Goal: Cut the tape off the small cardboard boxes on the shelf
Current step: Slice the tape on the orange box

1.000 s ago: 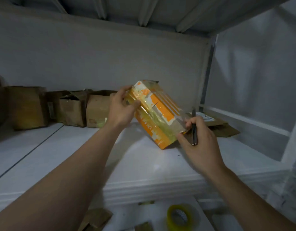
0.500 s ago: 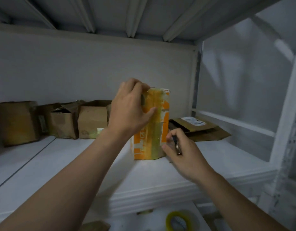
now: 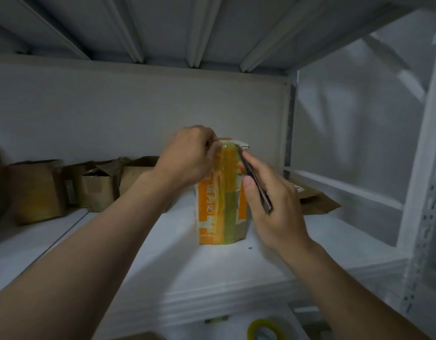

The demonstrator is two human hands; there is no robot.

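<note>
Orange box (image 3: 219, 204) stands upright on the shelf (image 3: 310, 253), btwn your hands & back from the front lip. Your left hand (image 3: 187, 160) grips its top left corner, fingers (image 3: 211, 141) curled over the top edge. Your right hand (image 3: 273, 204) is clamped round a thin dark knife (image 3: 256, 182), thumb on the handle, tip at the box's top edge where the tape (image 3: 230, 212) runs over

Handling, my guess: small cardboard, prob light & a bit crushable, so it'll tip or skid on the smooth white shelf if you shove w/ the blade. Press the top down firmly w/ the left. Tape looks glossy & layered, so the blade may skate off it. Start at a seam or corner, not the flat face. Left fingers sit just beside the tape up top, so mind the cut line

Room: bare shelf in front & to the right of the box. Brown boxes (image 3: 40, 190) stand well apart at back left. Flattened cardboard (image 3: 315, 200) lies near, behind the right hand. The deck overhead (image 3: 212, 28) limits a high lift. Past the front lip there's a drop to a lower level w/ a tape roll (image 3: 263, 330), so don't drag the box fwd
</note>
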